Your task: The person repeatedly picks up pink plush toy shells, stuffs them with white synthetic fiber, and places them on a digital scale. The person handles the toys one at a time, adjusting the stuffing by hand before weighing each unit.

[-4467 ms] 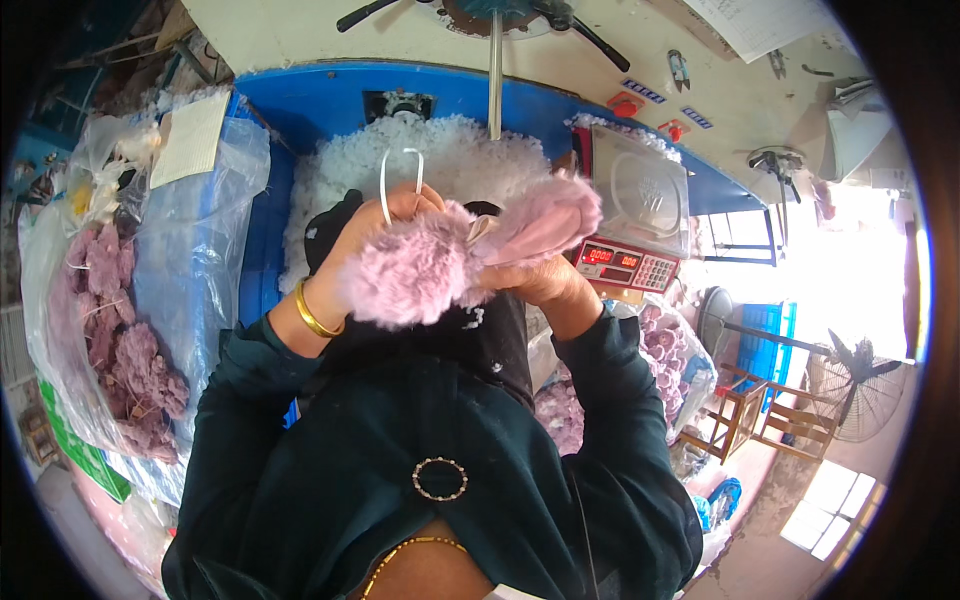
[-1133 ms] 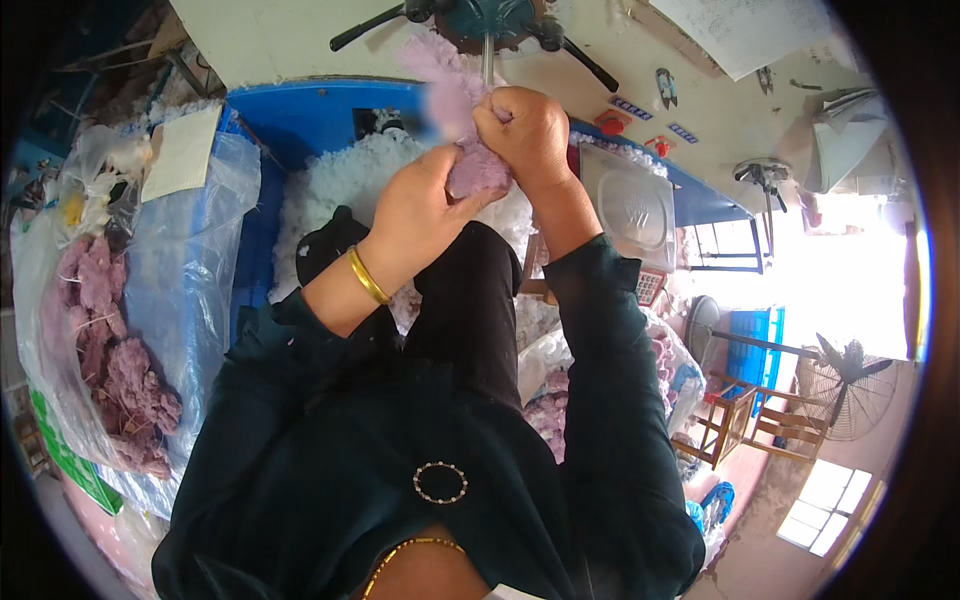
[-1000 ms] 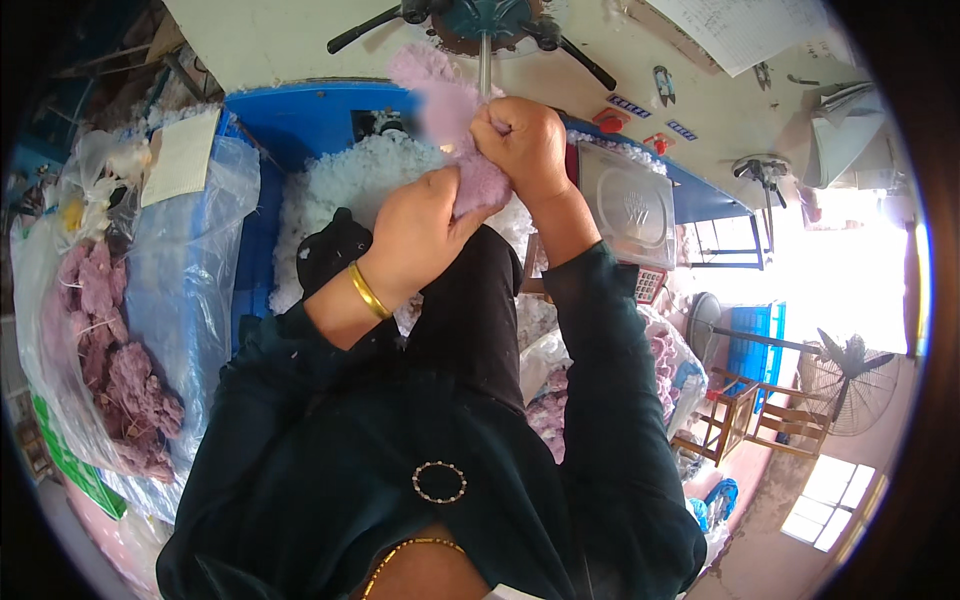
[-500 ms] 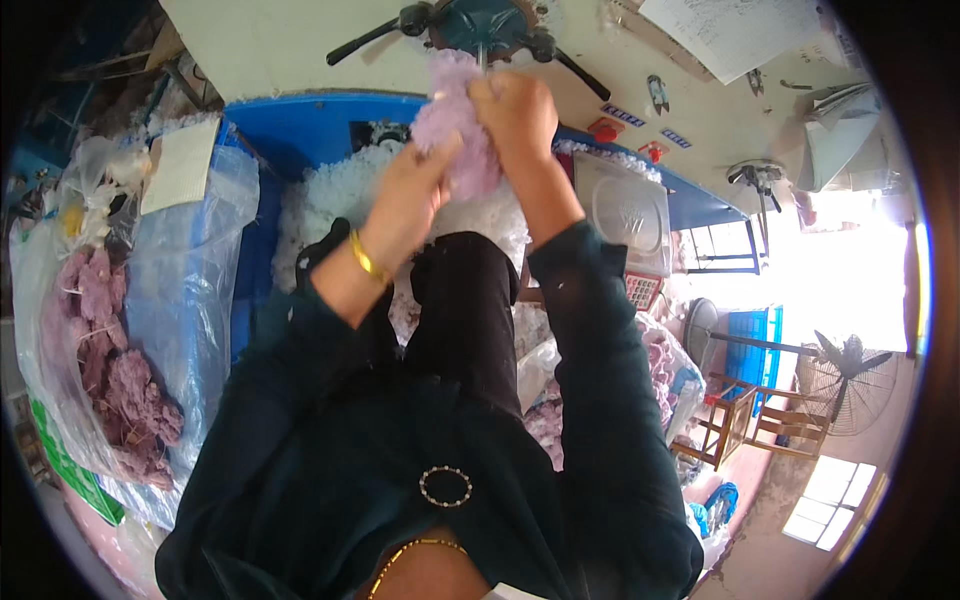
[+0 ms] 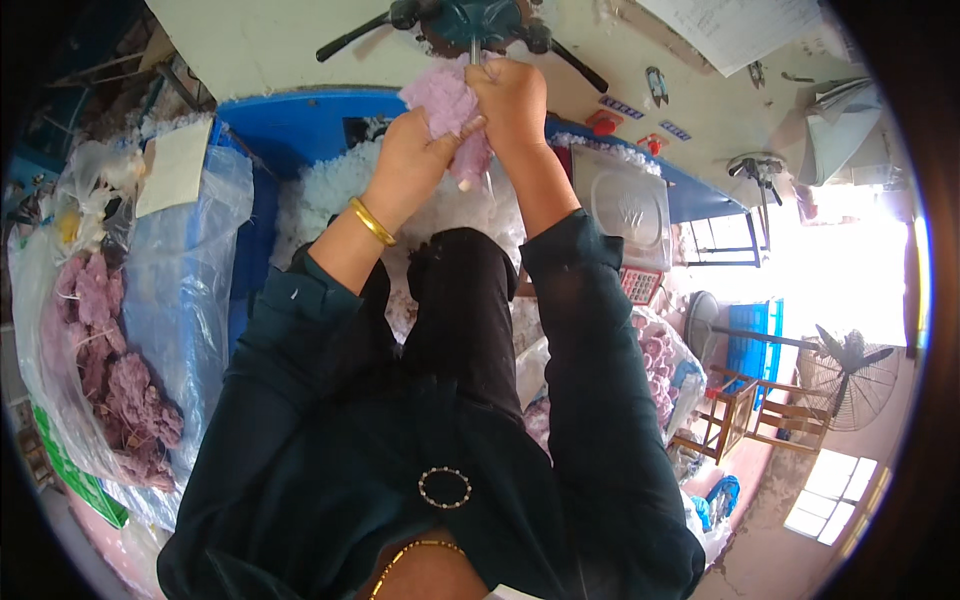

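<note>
Both hands raised well above the lap, meeting at a fluffy pale-pink plush piece (image 5: pixel 450 112) held up against a thin metal tube (image 5: pixel 474 55) that hangs from a dark teal machine head with black handles (image 5: pixel 470 18). Left hand (image 5: pixel 418 155) closed around the lower side of the plush, thumb and fingers pinching it; a gold bangle (image 5: pixel 372 221) sits on that wrist. Right hand (image 5: pixel 512 98) closed over the top of the plush, right at the tube's end. Whether the tube enters the plush cannot be told; the fingers cover the spot.

Below the hands, a blue bin (image 5: pixel 300 125) heaped with white fibre stuffing (image 5: pixel 330 195). Person's dark green sleeves (image 5: pixel 590 330) fill the lower frame.

To the left, a large clear plastic bag (image 5: pixel 190 260) holding more pink plush pieces (image 5: pixel 110 360). To the right, just beside the bin, a grey weighing scale with a steel pan (image 5: pixel 625 215). Further right, near bright windows, a standing fan (image 5: pixel 845 365).
</note>
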The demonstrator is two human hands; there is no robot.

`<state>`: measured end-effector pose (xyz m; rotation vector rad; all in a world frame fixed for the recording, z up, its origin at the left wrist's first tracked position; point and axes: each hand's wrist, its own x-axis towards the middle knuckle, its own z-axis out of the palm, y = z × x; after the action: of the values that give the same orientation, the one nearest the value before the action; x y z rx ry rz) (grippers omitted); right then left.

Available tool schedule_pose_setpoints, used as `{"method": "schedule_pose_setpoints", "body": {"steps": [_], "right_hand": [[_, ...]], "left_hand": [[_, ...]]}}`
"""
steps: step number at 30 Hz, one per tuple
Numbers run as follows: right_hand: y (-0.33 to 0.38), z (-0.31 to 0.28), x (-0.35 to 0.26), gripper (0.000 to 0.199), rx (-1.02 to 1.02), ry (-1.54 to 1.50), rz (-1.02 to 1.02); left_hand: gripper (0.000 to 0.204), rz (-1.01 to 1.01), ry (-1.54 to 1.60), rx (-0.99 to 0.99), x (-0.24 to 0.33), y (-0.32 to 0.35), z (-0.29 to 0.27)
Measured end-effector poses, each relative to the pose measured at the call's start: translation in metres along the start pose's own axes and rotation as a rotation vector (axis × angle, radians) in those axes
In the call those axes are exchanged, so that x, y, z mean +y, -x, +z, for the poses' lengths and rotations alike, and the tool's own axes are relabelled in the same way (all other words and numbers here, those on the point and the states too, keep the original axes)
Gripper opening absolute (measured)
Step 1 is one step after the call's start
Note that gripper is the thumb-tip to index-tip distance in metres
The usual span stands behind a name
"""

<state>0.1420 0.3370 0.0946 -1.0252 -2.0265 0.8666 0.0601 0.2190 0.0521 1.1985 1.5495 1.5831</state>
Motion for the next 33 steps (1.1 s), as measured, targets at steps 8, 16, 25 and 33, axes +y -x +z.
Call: {"method": "schedule_pose_setpoints", "body": {"steps": [8,16,25,33], "right_hand": [[0.061,-0.021,-0.003,0.024,0.022,-0.062,-0.359],[0.064,-0.023,0.021,0.027,-0.133,-0.387,-0.293],[0.051,-0.028,0.023,0.026,-0.156,-0.241,-0.547],[0.035,-0.025,0.022,0.022,-0.119,-0.173,-0.653]], "left_hand": [[0.035,-0.327,0.953,-0.146,0.019,0.066,-0.005],[0.027,-0.471,1.187,-0.053,0.035,0.064,0.001],[0.021,-0.262,0.719,-0.198,0.012,0.048,0.006],[0.021,0.166,0.24,-0.199,0.01,0.03,0.011]]}}
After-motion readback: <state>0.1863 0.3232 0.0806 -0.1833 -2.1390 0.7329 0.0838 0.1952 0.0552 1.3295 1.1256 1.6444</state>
